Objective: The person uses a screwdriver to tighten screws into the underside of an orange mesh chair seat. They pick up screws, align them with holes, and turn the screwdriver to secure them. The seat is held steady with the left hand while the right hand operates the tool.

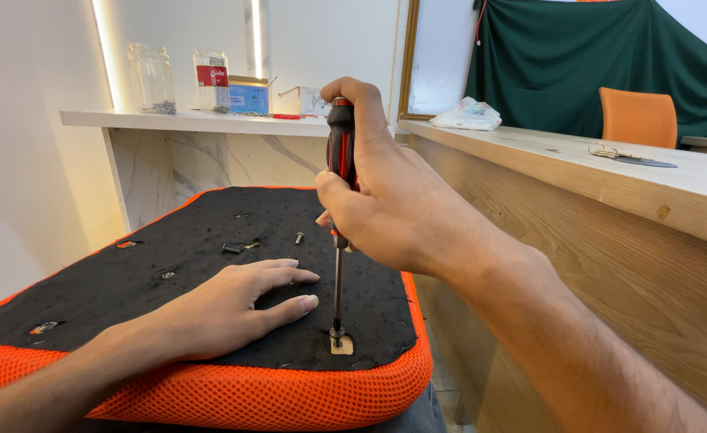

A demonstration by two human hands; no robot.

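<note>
- The seat cushion (209, 393), orange mesh with a black fabric underside facing up, fills the near left; its near edge and left corner run out of the picture, so its full outline is not seen.
- The wooden counter (610, 208) runs along the right from near to far; the right forearm covers part of its face.
- The white shelf (201, 120) at the far left carries two clear jars (151, 78) and small boxes; what lies in the jars is too small to tell.
- The right hand (385, 200) is raised above the cushion, wrist bent, fingers closed round the handle of the screwdriver (339, 265). The palm hides most of the red-and-black handle.
- The screwdriver stands upright, its tip down on a screw (337, 333) in a pale patch near the cushion's near right edge. The screw head is mostly hidden by the tip.
- The left hand (225, 309) lies flat, palm down on the black fabric just left of the shaft, fingers spread and straight, holding nothing; the thumb tip is near the screw.
- Loose bolts (231, 248) lie on the fabric beyond the left hand; their exact shape is hard to make out.
</note>
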